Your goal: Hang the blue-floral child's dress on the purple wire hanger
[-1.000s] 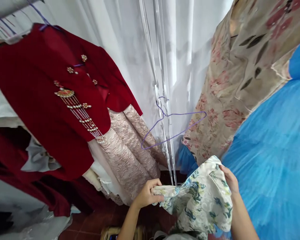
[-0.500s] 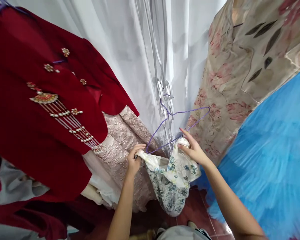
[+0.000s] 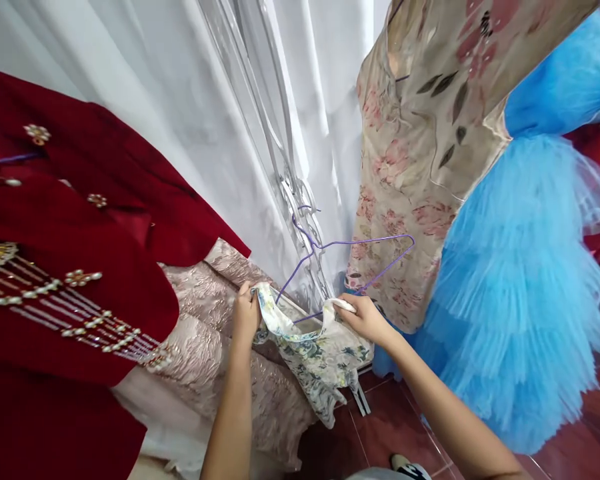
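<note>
My left hand (image 3: 247, 312) grips the left shoulder of a white floral dress (image 3: 325, 357) with blue-green and yellow print. My right hand (image 3: 364, 315) pinches the opposite side of its neckline, so the neck opening is spread between both hands. A purple wire hanger (image 3: 353, 241) hangs by its hook on a white metal stand. The hanger's left arm reaches into the neck opening, while its right arm still shows outside the dress. The dress's lower part droops below my hands.
At left hang a dark red velvet jacket (image 3: 130, 220) with beaded ornaments and a pink brocade skirt (image 3: 200, 333). A beige floral dress (image 3: 405, 180) and a blue tulle gown (image 3: 505, 287) stand at right. White curtains (image 3: 170, 100) hang behind; red tiles (image 3: 380, 427) cover the floor.
The view has turned to the right. The dress neckline, bunched before, is now stretched open and raised around the hanger's left side.
</note>
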Tool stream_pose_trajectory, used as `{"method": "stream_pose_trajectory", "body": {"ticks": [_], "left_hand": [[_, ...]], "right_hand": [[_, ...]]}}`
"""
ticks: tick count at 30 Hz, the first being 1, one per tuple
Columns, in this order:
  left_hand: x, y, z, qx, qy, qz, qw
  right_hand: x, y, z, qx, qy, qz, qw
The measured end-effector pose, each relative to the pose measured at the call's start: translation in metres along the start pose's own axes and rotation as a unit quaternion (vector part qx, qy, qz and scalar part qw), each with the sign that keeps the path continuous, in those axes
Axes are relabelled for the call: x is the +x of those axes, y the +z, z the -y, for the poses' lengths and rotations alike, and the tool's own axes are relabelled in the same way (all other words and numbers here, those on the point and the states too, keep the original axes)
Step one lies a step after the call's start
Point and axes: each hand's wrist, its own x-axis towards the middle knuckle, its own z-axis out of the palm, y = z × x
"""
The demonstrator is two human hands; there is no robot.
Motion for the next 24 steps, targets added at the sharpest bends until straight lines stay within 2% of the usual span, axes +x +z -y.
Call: {"method": "stream_pose_trajectory", "body": {"ticks": [3,6,7,9,11,12,14,16,18,20,24], "left_hand": [[0.009,-0.005,-0.025,-0.018,-0.035,0.086,0.995],[0.005,0.003,-0.064,-0.075,0.007,0.140,0.987],[0.002,0.009,-0.075,-0.086,0.019,0.131,0.988],[-0.003,0.021,-0.088,-0.074,0.032,0.072,0.994],[-0.006,0.029,-0.087,-0.052,0.027,0.006,0.998],[-0.006,0.032,-0.083,-0.048,0.018,-0.017,0.999],[-0.005,0.033,-0.073,-0.052,-0.008,-0.049,0.997],[-0.002,0.031,-0.065,-0.060,-0.030,-0.063,0.996],[0.000,0.029,-0.063,-0.060,-0.042,-0.062,0.995],[0.000,0.029,-0.067,-0.055,-0.050,-0.058,0.996],[-0.004,0.031,-0.079,-0.028,-0.058,-0.075,0.995]], "right_hand": [[0.006,0.003,-0.002,0.001,-0.004,0.013,1.000],[0.012,0.011,-0.002,0.005,0.000,0.019,1.000],[0.012,0.013,-0.001,0.010,0.003,0.016,1.000],[0.008,0.014,-0.002,0.029,0.002,0.012,0.999],[0.000,0.007,-0.006,0.055,-0.018,0.006,0.998],[-0.005,0.001,-0.011,0.067,-0.031,-0.013,0.997],[-0.015,-0.019,-0.023,0.078,-0.043,-0.114,0.989],[-0.019,-0.043,-0.037,0.070,-0.033,-0.263,0.962],[-0.015,-0.068,-0.049,0.052,-0.021,-0.361,0.931],[-0.002,-0.090,-0.056,0.033,-0.027,-0.385,0.922],[0.039,-0.124,-0.053,0.002,-0.036,-0.369,0.929]]}}
